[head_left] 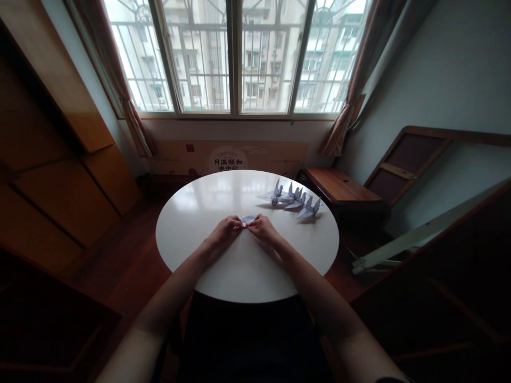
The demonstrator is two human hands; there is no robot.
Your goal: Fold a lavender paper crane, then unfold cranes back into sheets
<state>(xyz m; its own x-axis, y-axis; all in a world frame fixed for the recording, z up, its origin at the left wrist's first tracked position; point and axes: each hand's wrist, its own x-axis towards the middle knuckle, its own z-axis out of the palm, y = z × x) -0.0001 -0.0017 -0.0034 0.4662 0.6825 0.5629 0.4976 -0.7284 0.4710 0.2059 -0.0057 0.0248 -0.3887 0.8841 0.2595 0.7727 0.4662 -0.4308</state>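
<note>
A small piece of folded pale paper (249, 218) is held just above or on the round white table (247, 271), near its middle. My left hand (228, 227) pinches the paper's left side, fingers closed. From the other side my right hand (261, 227) pinches it too, fingertips close to those of the left. The paper's lower part is mostly covered by my fingers, so its exact fold cannot be made out. Beyond my right hand, several folded paper cranes (310, 208) stand in a cluster toward the table's back right.
Behind the table, a printed banner (259, 154) runs under a barred window (235, 58). A low wooden bench (339, 183) stands at the back right, a folding frame (411, 159) leaning near it. Wooden cabinets (59, 197) line the left.
</note>
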